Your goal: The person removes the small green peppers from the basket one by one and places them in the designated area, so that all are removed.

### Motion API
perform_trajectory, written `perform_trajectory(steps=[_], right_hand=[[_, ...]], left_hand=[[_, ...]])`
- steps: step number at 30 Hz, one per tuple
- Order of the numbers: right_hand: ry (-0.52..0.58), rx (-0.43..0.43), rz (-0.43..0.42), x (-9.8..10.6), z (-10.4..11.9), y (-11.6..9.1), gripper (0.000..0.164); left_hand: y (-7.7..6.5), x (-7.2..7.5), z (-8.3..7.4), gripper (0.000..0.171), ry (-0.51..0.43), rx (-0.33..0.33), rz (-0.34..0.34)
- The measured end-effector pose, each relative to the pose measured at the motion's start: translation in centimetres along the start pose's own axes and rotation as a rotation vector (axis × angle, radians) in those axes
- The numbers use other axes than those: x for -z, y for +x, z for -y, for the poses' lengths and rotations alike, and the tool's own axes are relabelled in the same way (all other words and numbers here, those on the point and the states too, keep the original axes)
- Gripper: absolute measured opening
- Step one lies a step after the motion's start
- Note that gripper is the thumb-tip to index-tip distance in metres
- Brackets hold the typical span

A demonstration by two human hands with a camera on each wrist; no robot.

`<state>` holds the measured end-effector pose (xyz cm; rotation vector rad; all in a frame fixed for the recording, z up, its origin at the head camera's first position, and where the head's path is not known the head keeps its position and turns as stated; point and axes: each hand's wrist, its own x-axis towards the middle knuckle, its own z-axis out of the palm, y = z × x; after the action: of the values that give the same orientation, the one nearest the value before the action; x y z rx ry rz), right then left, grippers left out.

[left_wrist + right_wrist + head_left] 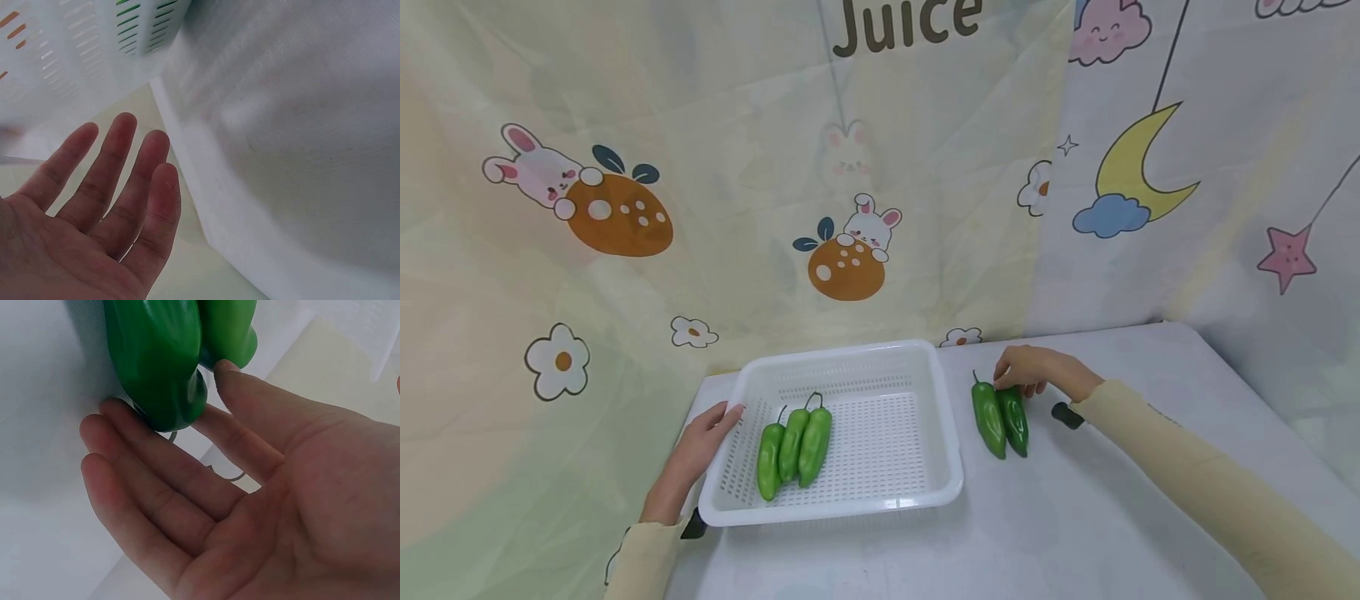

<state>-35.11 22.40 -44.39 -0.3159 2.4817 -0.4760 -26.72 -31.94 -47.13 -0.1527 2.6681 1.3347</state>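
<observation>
My left hand [696, 446] rests at the left rim of a white plastic basket [842, 510]. In the left wrist view its fingers [119, 194] extend loosely beside the slotted outer wall. Three green peppers [815, 447] lie side by side at the basket's left. Right of the basket, my right hand [1037, 368] is over the stem end of a dark green pepper [1014, 421]. Its thumb and loosely bent fingers lie on either side of that end, with a small gap by the thumb. A lighter green pepper [988, 418] lies alongside, its curved stem showing.
The white table [1150, 483] carries the basket and the loose peppers. Behind it hangs a printed curtain [737, 275] with rabbits, flowers and a moon. Another pale curtain [1262, 350] runs along the right side. Dark bands [1067, 415] show at my wrists.
</observation>
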Motion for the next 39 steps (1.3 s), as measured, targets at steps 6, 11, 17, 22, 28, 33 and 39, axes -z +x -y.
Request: perform_trajectory(steps=[6, 11, 17, 22, 28, 33, 39], right_hand=[[0.000, 0.001, -0.002, 0.2, 0.1, -0.4, 0.032], [-0.001, -0.008, -0.004, 0.2, 0.2, -0.5, 0.033], [-0.001, -0.005, -0.005, 0.3, 0.2, -0.6, 0.034], [0.003, -0.011, -0.006, 0.5, 0.3, -0.8, 0.037], [-0.003, -0.029, -0.018, 0.8, 0.4, -1.1, 0.041], [0.016, -0.045, -0.023, 1.1, 0.5, -1.2, 0.044], [0.008, -0.039, -0.032, 1.6, 0.7, -1.1, 0.046]], left_hand=[[0.1, 0.0, 0.0, 0.068, -0.003, 0.002, -0.001], [0.0, 0.1, 0.0, 0.068, -0.004, 0.003, 0.002], [0.0, 0.1, 0.0, 0.068, -0.005, 0.006, 0.002], [0.0, 0.1, 0.0, 0.068, -0.008, 0.004, 0.003], [0.1, 0.1, -0.1, 0.068, -0.003, 0.000, 0.007], [0.1, 0.1, -0.1, 0.067, 0.005, -0.007, -0.006], [0.1, 0.1, -0.1, 0.069, -0.005, 0.006, 0.000]])
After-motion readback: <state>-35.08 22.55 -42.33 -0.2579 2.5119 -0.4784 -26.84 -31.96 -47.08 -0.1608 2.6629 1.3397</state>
